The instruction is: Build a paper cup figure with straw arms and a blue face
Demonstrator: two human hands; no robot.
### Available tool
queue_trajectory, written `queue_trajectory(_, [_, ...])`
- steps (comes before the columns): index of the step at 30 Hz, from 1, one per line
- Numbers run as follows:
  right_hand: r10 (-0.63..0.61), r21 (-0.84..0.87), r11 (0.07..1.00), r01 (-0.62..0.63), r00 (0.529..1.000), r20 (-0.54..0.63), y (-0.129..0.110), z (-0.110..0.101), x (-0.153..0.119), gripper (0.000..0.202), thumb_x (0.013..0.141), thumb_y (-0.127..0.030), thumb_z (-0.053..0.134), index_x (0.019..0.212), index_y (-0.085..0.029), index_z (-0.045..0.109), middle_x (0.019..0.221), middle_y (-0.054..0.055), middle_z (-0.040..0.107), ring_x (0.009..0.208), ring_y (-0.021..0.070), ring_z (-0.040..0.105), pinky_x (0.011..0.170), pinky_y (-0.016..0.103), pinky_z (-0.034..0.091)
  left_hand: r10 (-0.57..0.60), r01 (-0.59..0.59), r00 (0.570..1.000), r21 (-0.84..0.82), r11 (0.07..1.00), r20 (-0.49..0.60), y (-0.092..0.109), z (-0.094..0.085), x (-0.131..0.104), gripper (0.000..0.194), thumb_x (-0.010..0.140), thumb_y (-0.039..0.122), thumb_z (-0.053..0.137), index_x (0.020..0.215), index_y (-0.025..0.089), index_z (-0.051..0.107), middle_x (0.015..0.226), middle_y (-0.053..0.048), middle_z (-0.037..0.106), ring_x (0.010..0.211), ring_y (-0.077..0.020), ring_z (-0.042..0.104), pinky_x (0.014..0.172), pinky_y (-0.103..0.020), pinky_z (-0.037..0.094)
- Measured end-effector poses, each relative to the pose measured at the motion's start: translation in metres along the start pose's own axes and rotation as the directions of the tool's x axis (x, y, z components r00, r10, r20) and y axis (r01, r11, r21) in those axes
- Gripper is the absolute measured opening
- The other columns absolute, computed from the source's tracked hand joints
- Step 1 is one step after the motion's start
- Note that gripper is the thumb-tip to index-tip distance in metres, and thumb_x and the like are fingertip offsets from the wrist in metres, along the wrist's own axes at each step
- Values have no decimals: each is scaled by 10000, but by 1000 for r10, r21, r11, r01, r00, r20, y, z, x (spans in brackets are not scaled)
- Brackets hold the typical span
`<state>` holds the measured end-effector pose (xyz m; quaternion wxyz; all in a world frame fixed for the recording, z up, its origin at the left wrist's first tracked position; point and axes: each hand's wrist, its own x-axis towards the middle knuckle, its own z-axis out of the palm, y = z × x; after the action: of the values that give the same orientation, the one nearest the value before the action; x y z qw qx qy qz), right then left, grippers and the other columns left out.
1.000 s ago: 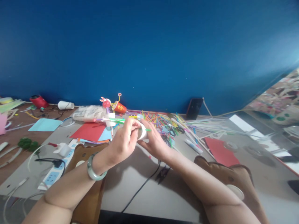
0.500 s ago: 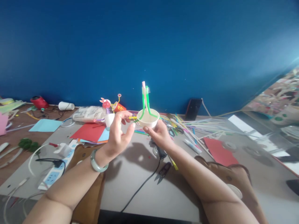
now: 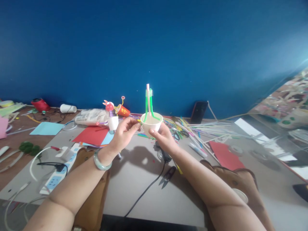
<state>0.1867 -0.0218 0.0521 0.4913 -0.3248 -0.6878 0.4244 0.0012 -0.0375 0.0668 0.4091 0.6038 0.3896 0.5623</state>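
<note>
A white paper cup (image 3: 151, 126) is held upright in front of me, with my right hand (image 3: 166, 137) wrapped round its right side and the thumb on its front. A pale pink straw (image 3: 148, 99) stands up out of it. Two green straw lengths (image 3: 153, 107) are fixed near the pink one's top with clear tape and run down into the cup. At the cup's left wall, my left hand (image 3: 126, 131) pinches thumb and fingertips together; what lies between them is hidden. A bracelet circles the left wrist.
Behind stand a white cup (image 3: 112, 123) with a red rabbit figure and a tipped orange cup (image 3: 123, 110). Loose straws (image 3: 211, 130) spread to the right. Dark snips (image 3: 168, 175), a black cable, red paper (image 3: 227, 155) and a power strip (image 3: 56, 179) lie nearer.
My left thumb and fingers have closed together at the cup's left side, where a green straw end stuck out. The left green length now lies closer to the pink straw inside the cup.
</note>
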Motion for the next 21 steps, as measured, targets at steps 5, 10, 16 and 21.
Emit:
queue_trajectory(5, [21, 25, 999, -22, 999, 40, 3, 1, -2, 553, 799, -700, 663, 1024, -197, 613, 842, 49, 639, 714, 182, 585, 603, 310, 532, 62, -63, 998, -112, 992, -20, -9, 1, 1, 425, 769, 466, 789, 1021, 186, 594, 1035, -80, 697, 978, -192, 663, 852, -317, 528])
queue_trajectory(10, [1, -148, 989, 15, 994, 108, 15, 3, -4, 601, 788, -685, 688, 1075, -159, 639, 923, 78, 684, 801, 200, 618, 694, 319, 528, 25, -14, 993, -92, 996, 118, -15, 1, 0, 626, 651, 427, 892, 1153, 188, 604, 1179, -111, 688, 1091, -256, 657, 908, -341, 534])
queue_trajectory(16, [53, -158, 987, -34, 991, 123, 20, -3, 4, 574, 740, -643, 760, 1052, -166, 690, 1055, 111, 714, 960, 246, 672, 822, 371, 545, -109, 127, 990, -247, 961, 86, -21, -1, 5, 562, 661, 375, 889, 1112, 163, 630, 1040, -85, 738, 921, -232, 700, 793, -337, 562])
queue_trajectory(21, [134, 62, 989, -136, 990, 47, 13, -8, 8, 468, 794, -622, 718, 963, -188, 685, 883, 57, 729, 823, 188, 678, 761, 328, 555, -132, 165, 983, -313, 935, 124, -23, -3, 9, 514, 671, 367, 879, 1088, 158, 663, 1033, -99, 743, 920, -241, 702, 758, -331, 557])
